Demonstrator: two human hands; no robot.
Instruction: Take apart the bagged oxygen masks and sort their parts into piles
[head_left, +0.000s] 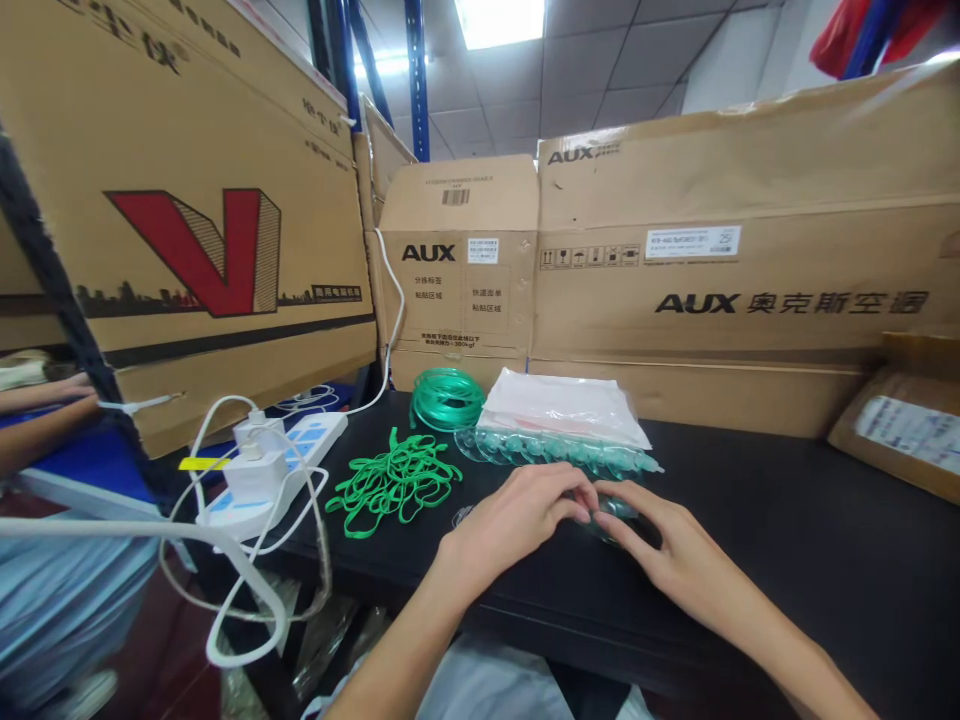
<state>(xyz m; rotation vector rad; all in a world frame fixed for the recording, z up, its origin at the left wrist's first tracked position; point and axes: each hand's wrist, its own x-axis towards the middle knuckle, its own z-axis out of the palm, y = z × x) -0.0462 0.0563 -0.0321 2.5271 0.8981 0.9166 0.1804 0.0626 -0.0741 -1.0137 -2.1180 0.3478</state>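
Observation:
Between my two hands is a clear greenish, cup-shaped plastic piece [613,517], mostly covered by the fingers. My left hand [514,520] pinches its left side, fingers curled and thumb close to them. From the other side my right hand [664,530] grips it between thumb and index finger. Just behind the hands lies a row of similar clear green pieces [547,452], overlapping one another. A loose heap of green elastic bands [396,482] is left of my left hand. A small grey coil [462,515] shows beside my left wrist, too small to name.
White plastic bags [562,408] and a coil of green tubing [448,400] lie at the back of the black table [757,490]. On the left are a power strip [322,440] with chargers and loose white cables. Cardboard walls [720,270] enclose the back. Another person's arm [45,430] shows far left.

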